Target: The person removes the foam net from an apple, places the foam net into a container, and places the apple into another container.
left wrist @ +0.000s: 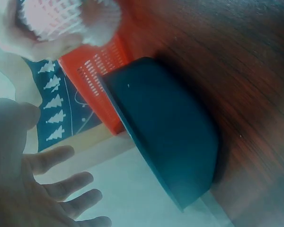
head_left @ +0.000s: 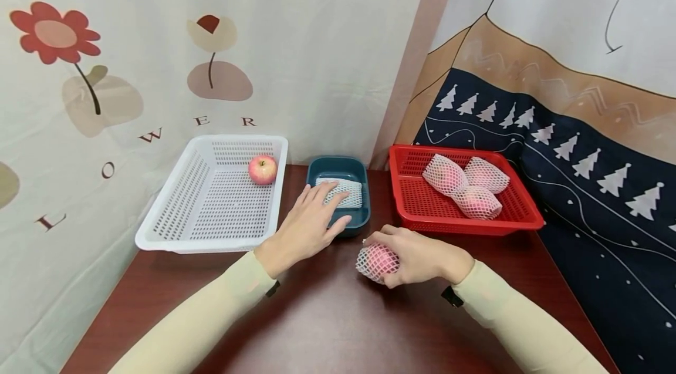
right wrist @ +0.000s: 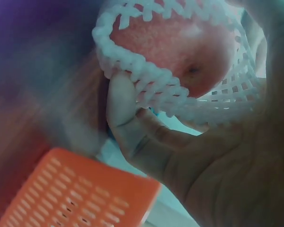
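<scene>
My right hand (head_left: 422, 253) grips an apple (head_left: 381, 262) wrapped in a white foam net, low over the front middle of the table. In the right wrist view the fingers curl round the net (right wrist: 156, 87), and the apple's bare skin (right wrist: 180, 52) shows through its open end. Over the near left side of a teal bin (head_left: 345, 167), my left hand (head_left: 308, 224) hovers with spread fingers and holds nothing. Inside that bin lies a flattened white foam net (head_left: 351, 195), partly hidden by the left fingers.
To the left stands a white perforated basket (head_left: 211, 242) with one bare apple (head_left: 262, 169). A red basket (head_left: 417, 222) on the right holds 3 net-wrapped apples (head_left: 477, 202). Behind the brown table (head_left: 338, 327) hangs a printed curtain (head_left: 327, 57).
</scene>
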The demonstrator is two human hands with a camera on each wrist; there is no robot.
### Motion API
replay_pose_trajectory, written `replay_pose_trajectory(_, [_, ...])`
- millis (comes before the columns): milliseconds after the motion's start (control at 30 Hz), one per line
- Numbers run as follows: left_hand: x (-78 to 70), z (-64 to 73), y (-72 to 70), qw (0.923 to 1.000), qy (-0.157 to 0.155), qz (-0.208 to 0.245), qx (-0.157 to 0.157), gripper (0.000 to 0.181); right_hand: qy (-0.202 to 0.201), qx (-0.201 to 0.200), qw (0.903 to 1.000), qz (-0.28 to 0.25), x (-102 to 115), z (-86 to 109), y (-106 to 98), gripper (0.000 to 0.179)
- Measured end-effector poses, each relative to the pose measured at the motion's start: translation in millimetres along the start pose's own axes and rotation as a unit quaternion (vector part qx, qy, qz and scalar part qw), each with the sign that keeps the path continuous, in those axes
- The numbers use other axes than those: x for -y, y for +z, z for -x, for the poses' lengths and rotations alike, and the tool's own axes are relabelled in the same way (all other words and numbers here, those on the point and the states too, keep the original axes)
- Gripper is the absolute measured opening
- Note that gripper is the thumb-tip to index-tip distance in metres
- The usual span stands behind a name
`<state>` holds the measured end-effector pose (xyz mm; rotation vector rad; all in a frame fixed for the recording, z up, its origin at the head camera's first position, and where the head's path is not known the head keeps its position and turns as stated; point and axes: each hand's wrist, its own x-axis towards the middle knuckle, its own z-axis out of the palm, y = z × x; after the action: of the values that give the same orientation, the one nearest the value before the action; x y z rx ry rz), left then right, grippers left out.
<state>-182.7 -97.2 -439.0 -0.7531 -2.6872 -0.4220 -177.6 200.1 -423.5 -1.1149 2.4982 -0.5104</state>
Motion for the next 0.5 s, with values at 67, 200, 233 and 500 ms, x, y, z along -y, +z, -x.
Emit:
replay_pose_trajectory(67, [1.4, 1.6, -1.3, 1.0, -0.001, 0.0, -0.001, 0.059, 0.009, 0.011, 0.9999, 0.003, -0.8, -2.9, 4.1, 0.074])
replay_pose_trajectory(200, [3.3, 5.5, -3.7, 1.0, -0.002, 0.001, -0.001, 0.059, 0.029, 0.022, 0.9993, -0.007, -2.4, -6.7, 10.5, 0.078])
replay_pose_trajectory(233, [3.8, 6.6, -4.2, 1.0, 0.0, 0.002, -0.002, 0.058, 0.03, 0.021, 0.9993, -0.012, -2.9, -7.4, 11.5, 0.079])
replay_pose_trajectory(500, [10.3, 17.9, -5.6, 0.9999, 0.005, -0.001, -0.009, 0.057, 0.027, 0.002, 0.9996, -0.004, -3.7, -11.4, 19.7, 0.074])
